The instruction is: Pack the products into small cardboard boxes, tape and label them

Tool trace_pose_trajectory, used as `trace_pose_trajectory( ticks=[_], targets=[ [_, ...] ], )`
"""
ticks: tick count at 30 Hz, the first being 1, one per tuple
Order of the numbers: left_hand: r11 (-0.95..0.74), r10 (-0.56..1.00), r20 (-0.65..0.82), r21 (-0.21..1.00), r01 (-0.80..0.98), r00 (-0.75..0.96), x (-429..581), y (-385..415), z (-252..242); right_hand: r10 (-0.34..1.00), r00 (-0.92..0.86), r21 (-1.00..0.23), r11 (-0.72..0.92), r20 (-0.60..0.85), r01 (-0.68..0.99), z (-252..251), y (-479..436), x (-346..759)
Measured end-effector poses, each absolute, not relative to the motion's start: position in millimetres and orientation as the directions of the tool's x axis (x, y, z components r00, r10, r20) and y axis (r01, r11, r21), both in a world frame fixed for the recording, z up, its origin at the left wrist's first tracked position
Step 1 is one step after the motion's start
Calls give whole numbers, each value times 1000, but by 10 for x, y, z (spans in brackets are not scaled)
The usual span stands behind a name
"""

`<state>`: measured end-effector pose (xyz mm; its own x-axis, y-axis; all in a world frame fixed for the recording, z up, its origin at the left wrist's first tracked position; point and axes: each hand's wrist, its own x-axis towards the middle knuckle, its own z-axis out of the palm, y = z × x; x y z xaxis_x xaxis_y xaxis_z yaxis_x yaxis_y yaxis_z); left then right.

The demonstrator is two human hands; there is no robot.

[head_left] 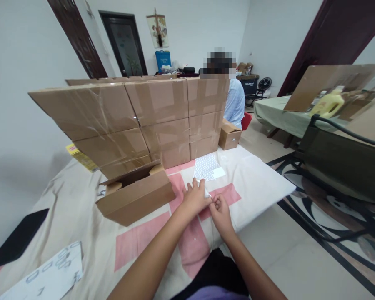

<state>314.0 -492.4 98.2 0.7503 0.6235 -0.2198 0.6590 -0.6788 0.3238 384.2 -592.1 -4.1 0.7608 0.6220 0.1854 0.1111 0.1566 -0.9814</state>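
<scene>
In the head view, my left hand (pixel 195 196) curls over a small white item (pixel 206 193) above the cloth, its fingers bent and its thumb towards my right hand. What the item is, I cannot make out, since the fingers cover most of it. My right hand (pixel 221 211) is closed in a pinch at the item's near right end; whatever lies between its fingertips is too small to name. Just beyond both hands lies a white sheet (pixel 206 167) printed with rows of small outlined shapes.
An open cardboard box (pixel 139 202) stands left of my hands. Behind it rises a taped cardboard partition (pixel 162 102). A smaller carton (pixel 230 135) sits at its right end. A marked white board (pixel 50 273) lies front left. A person in a light blue shirt (pixel 235 100) sits beyond.
</scene>
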Motion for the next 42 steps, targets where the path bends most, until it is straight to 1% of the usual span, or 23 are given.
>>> trace_pose_trajectory(
  ticks=[4,10,14,20,25,27,31,33,35,37,40,42],
  targets=[
    [-693,612,-310,233,682,727,3270,-4947,1175,630,757,-982,170,175,86,-36,-5932,3836],
    [-698,565,-482,153,700,669,3464,-4969,1390,649,743,-981,186,165,56,-36,-5927,3841],
    [-711,535,-541,126,692,649,3480,-4972,1464,658,736,-981,187,159,45,-42,-5933,3850],
    [-724,483,-585,151,673,651,3456,-4858,1468,644,749,-983,175,156,54,-42,-5927,3854],
    [-722,478,-598,151,675,644,3520,-4793,1385,645,748,-985,159,159,73,-36,-5924,3864],
    [-712,493,-600,138,689,630,3563,-4811,1335,652,741,-985,151,158,77,-38,-5930,3867],
    [-668,570,-595,65,741,567,3647,-4915,1237,671,727,-988,131,148,81,-42,-5952,3863],
    [-658,591,-584,49,752,556,3662,-4955,1223,671,728,-989,131,143,73,-34,-5963,3860],
    [-672,582,-566,70,737,584,3640,-4956,1250,664,734,-988,142,143,63,-18,-5974,3862],
    [-697,551,-545,116,707,632,3568,-4917,1303,650,745,-985,161,150,57,4,-5987,3867],
    [-728,494,-500,210,653,711,3331,-4848,1343,599,779,-974,215,186,67,36,-6022,3867],
    [-723,478,-427,306,620,768,3081,-4856,1280,564,794,-962,257,227,92,59,-6052,3847]
  ],
)
